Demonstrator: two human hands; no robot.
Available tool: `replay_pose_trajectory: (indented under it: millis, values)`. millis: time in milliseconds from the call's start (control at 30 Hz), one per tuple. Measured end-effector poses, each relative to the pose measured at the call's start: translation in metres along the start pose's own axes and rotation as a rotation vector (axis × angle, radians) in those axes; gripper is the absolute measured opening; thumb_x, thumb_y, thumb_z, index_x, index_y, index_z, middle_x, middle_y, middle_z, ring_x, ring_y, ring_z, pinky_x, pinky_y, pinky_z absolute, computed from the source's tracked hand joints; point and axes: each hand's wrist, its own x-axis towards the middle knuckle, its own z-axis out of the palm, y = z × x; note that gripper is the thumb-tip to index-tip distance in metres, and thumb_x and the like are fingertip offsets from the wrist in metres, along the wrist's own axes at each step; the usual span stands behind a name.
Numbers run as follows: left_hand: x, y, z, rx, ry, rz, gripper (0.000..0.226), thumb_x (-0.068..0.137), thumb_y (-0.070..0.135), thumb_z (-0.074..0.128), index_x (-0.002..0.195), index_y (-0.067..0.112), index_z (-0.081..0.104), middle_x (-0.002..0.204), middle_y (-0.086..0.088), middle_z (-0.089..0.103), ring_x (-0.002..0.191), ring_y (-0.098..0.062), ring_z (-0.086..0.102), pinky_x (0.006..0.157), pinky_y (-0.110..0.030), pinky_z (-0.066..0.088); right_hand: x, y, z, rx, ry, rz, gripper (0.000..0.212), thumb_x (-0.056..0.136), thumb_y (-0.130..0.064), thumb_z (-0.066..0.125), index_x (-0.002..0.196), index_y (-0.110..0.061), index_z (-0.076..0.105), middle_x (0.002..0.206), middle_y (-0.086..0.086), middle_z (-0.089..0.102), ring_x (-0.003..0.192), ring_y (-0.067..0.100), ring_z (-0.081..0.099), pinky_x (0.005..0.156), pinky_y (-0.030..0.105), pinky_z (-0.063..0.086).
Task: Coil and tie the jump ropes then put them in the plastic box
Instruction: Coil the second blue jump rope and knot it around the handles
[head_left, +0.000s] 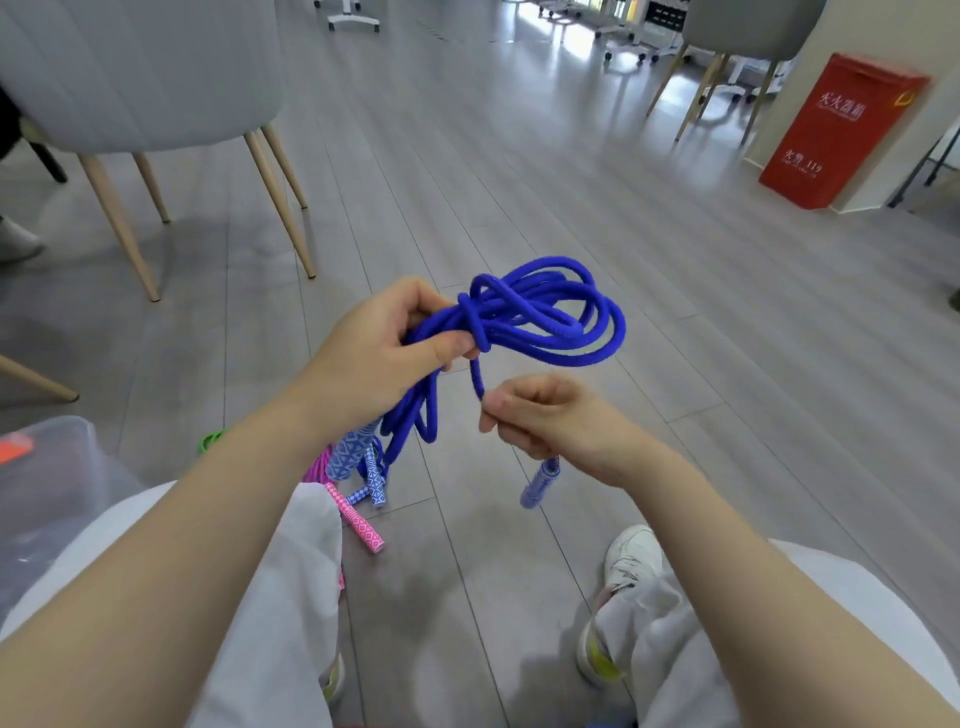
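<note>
Blue jump rope (540, 317) coiled — left hand (384, 353) grips bundle, right hand (545, 415) pinches strand.

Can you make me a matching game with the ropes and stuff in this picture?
Things:
1. blue rope
2. pink handle
3. red box
4. plastic box

Places:
A. against the wall, far right
B. lying on the floor by the knee
C. held in both hands
D. at the left edge, see-through

Pairs: 1-C, 2-B, 3-A, 4-D

left hand (384, 348) gripping coiled blue rope (545, 312), right hand (545, 415) pinching its end
</note>
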Motion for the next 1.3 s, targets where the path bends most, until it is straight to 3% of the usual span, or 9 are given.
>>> replay_pose_trajectory:
  millis: [100,267,600,767,900,1000,1067,1133,1300]
  values:
    - [0.000,-0.006,0.004,0.131,0.028,-0.007,0.013,0.086,0.025,0.069,0.089,0.026,0.057,0.086,0.003,0.074,0.081,-0.019,0.068,0.077,-0.043,0.054,0.001,-0.002,0.009,-0.185,0.091,-0.012,0.029,0.096,-0.033,0.058,0.079,-0.013,0.070,0.053,-0.005,0.048,0.049,0.008,0.038,0.052,0.018,0.036]
    - [0.003,-0.011,0.007,0.442,0.102,0.009,0.014,0.089,0.033,0.065,0.092,0.024,0.055,0.075,0.008,0.062,0.065,-0.003,0.055,0.054,-0.010,0.040,0.002,0.000,0.015,-0.462,0.177,-0.084,0.032,0.097,-0.039,0.053,0.073,-0.024,0.068,0.055,-0.007,0.050,0.048,0.005,0.040,0.053,0.017,0.038]
    - [0.009,-0.022,0.009,0.662,0.125,0.046,0.013,0.093,0.034,0.061,0.096,0.023,0.053,0.076,0.010,0.057,0.066,-0.010,0.053,0.053,-0.019,0.033,-0.009,-0.005,0.012,-0.629,0.242,-0.178,0.028,0.097,-0.034,0.052,0.077,-0.018,0.065,0.051,-0.011,0.046,0.051,0.008,0.041,0.051,0.018,0.034]
    - [0.012,-0.031,0.011,0.957,-0.108,0.115,0.015,0.094,0.036,0.057,0.102,0.023,0.054,0.086,0.006,0.060,0.081,-0.022,0.055,0.064,-0.032,0.041,-0.016,-0.013,0.002,-0.863,0.265,-0.241,0.020,0.092,-0.028,0.052,0.078,-0.015,0.058,0.060,0.000,0.053,0.056,0.018,0.046,0.056,0.038,0.044]
    - [0.007,-0.029,0.018,0.952,-0.387,0.153,0.010,0.093,0.034,0.059,0.099,0.029,0.054,0.084,0.013,0.059,0.077,-0.010,0.053,0.062,-0.022,0.038,-0.021,-0.025,-0.015,-1.071,0.294,-0.313,0.010,0.091,-0.033,0.054,0.091,-0.027,0.062,0.075,-0.009,0.060,0.068,0.013,0.053,0.062,0.036,0.049]
    - [0.002,-0.023,0.025,0.772,-0.531,0.157,0.013,0.091,0.033,0.063,0.091,0.037,0.050,0.074,0.018,0.053,0.073,0.000,0.052,0.060,-0.012,0.035,-0.023,-0.027,-0.028,-0.856,0.291,-0.332,0.006,0.086,-0.034,0.066,0.089,-0.028,0.067,0.074,-0.012,0.062,0.068,0.009,0.054,0.062,0.027,0.047]
    - [-0.001,-0.018,0.028,0.607,-0.548,0.144,0.013,0.089,0.032,0.066,0.092,0.039,0.056,0.077,0.017,0.059,0.076,0.000,0.055,0.064,-0.011,0.040,-0.023,-0.027,-0.039,-0.587,0.252,-0.241,0.009,0.082,-0.031,0.074,0.085,-0.024,0.069,0.074,-0.005,0.066,0.066,0.015,0.057,0.064,0.030,0.050]
    - [-0.004,-0.013,0.030,0.440,-0.525,0.115,0.016,0.088,0.027,0.068,0.095,0.039,0.061,0.084,0.017,0.064,0.078,-0.003,0.059,0.069,-0.013,0.044,-0.022,-0.024,-0.049,-0.369,0.155,-0.126,0.011,0.083,-0.027,0.075,0.085,-0.017,0.070,0.076,0.003,0.069,0.068,0.025,0.058,0.063,0.033,0.051]
    - [-0.007,-0.004,0.033,0.137,-0.372,0.066,0.016,0.087,0.013,0.070,0.089,0.027,0.061,0.076,0.010,0.066,0.068,-0.005,0.057,0.069,-0.017,0.046,-0.016,-0.014,-0.053,-0.098,0.015,-0.124,0.007,0.084,-0.020,0.069,0.084,-0.025,0.073,0.081,-0.001,0.071,0.074,0.013,0.064,0.071,0.028,0.054]
